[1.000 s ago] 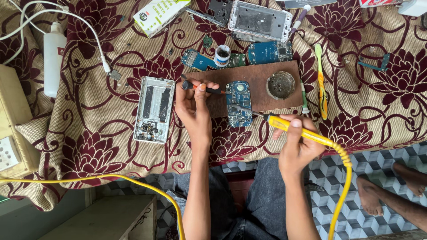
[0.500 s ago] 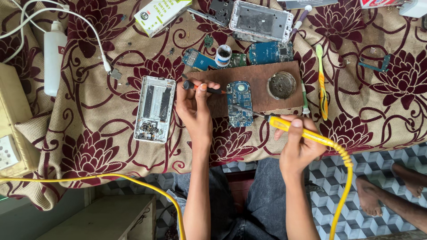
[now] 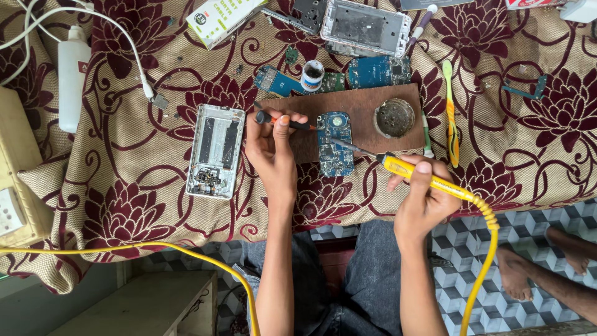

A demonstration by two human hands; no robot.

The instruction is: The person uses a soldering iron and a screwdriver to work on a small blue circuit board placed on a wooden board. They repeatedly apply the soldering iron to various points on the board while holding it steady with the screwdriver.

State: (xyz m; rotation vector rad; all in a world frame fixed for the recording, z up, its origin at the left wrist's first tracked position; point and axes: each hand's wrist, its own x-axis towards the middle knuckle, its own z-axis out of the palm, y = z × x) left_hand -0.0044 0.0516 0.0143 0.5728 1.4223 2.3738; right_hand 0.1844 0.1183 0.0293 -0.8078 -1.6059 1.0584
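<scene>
A small blue circuit board (image 3: 334, 144) lies flat on the brown wooden board, left of its middle; a yellow soldering iron (image 3: 415, 175) slants onto it from the near right, an orange-handled tool (image 3: 283, 121) from the left

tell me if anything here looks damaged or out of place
Nothing looks spilled or broken by accident. The open phone frame and bare circuit boards lie taken apart on the floral cloth. One oddity: a toothbrush lies beside the wooden board.
</scene>
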